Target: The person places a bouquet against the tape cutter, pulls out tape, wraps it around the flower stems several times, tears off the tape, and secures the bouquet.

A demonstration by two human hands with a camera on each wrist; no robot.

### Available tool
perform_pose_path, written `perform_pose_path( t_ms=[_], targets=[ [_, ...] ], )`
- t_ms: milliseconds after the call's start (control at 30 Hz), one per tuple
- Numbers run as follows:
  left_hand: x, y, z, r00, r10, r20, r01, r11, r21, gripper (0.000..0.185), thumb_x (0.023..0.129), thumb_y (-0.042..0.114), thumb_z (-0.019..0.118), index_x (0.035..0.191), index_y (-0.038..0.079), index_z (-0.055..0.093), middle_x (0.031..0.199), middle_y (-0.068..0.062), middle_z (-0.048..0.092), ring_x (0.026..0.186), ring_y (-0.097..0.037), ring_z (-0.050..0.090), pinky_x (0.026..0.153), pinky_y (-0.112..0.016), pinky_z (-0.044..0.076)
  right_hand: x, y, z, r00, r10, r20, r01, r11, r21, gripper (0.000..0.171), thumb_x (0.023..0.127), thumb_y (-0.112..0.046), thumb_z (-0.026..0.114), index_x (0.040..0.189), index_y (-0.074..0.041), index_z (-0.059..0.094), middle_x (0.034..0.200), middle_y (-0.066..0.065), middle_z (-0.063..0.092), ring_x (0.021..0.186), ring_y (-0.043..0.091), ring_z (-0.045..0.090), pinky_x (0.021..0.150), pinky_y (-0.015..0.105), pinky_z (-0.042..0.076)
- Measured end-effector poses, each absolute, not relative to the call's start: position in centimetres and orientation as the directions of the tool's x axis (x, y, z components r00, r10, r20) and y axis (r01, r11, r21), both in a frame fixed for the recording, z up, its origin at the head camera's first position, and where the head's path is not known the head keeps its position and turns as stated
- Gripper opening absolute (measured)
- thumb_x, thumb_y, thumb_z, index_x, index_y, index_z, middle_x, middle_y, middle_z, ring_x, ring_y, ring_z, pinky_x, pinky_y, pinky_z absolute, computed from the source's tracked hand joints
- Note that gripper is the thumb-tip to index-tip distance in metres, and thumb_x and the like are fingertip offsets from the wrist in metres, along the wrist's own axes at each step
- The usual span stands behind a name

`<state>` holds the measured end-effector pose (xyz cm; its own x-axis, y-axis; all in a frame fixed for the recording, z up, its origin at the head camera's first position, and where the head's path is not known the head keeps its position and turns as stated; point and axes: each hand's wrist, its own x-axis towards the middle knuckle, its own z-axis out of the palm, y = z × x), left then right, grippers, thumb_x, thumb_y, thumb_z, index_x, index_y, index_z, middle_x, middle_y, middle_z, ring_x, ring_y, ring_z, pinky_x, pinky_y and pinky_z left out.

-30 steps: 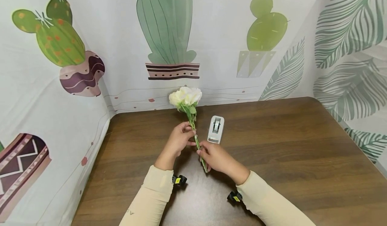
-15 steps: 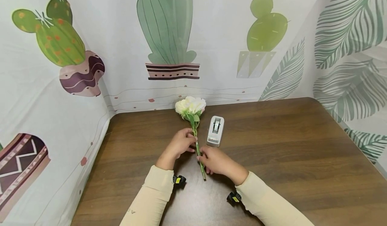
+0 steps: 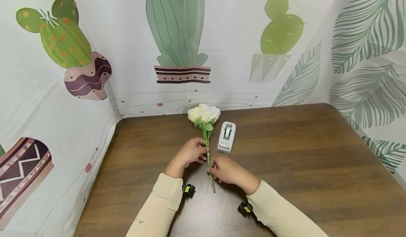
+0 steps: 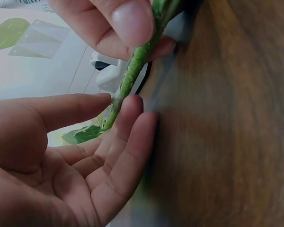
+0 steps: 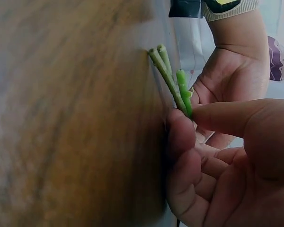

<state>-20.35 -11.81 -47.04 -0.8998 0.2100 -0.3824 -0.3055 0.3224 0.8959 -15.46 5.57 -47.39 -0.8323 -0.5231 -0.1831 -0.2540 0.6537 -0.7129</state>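
A bunch of white flowers (image 3: 204,113) lies heads-away over the far part of the table, its green stems (image 3: 212,185) pointing back between the two hands. The left hand (image 3: 189,152) pinches the stems below the leaves with thumb and fingers. Lower down, the right hand (image 3: 229,170) pinches the same stems between thumb and index finger. Three cut stem ends (image 5: 161,56) stick out past the right fingertips in the right wrist view. In the left wrist view a stem (image 4: 135,61) runs between both hands, while the blooms are mostly hidden.
A white tape dispenser (image 3: 226,138) stands just right of the flowers on the brown wooden table (image 3: 301,166). Behind and to the left hangs a cloth (image 3: 228,89) printed with cacti. Black cameras (image 3: 188,190) are strapped at both wrists.
The flowers have come down toward the person and a little to the right, with the stems turning more upright in view. Both hands have shifted slightly nearer, still holding the stems.
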Motion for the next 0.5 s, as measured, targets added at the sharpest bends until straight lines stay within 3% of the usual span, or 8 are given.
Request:
perform_pose_path(
  t_ms=[233,500],
  targets=[
    [-20.27,-12.00,-47.31,-0.894,0.223,-0.388,-0.309,0.319,0.896,0.011,0.095,0.003,0.064,0.100,-0.002,0.056,0.080,-0.007,0.061,0.064,-0.018,0.064,0.057,-0.028,0.058,-15.26,5.61,-47.38,-0.833,-0.527,-0.170,-0.279,0.665,-0.693,0.024,0.097,-0.017,0.066,0.076,-0.012,0.055,0.058,-0.003,0.058,0.045,0.008,0.053,0.047,0.024,0.043],
    [-20.24,-11.90,-47.31,-0.895,0.207,-0.396,-0.313,0.343,0.886,0.009,0.094,0.004,0.065,0.092,0.001,0.056,0.080,-0.007,0.058,0.062,-0.018,0.063,0.058,-0.030,0.059,-15.24,5.62,-47.61,-0.846,-0.525,-0.095,-0.364,0.698,-0.616,0.027,0.094,-0.021,0.070,0.073,-0.013,0.054,0.062,-0.007,0.048,0.060,0.011,0.047,0.055,0.025,0.037]
  ],
)
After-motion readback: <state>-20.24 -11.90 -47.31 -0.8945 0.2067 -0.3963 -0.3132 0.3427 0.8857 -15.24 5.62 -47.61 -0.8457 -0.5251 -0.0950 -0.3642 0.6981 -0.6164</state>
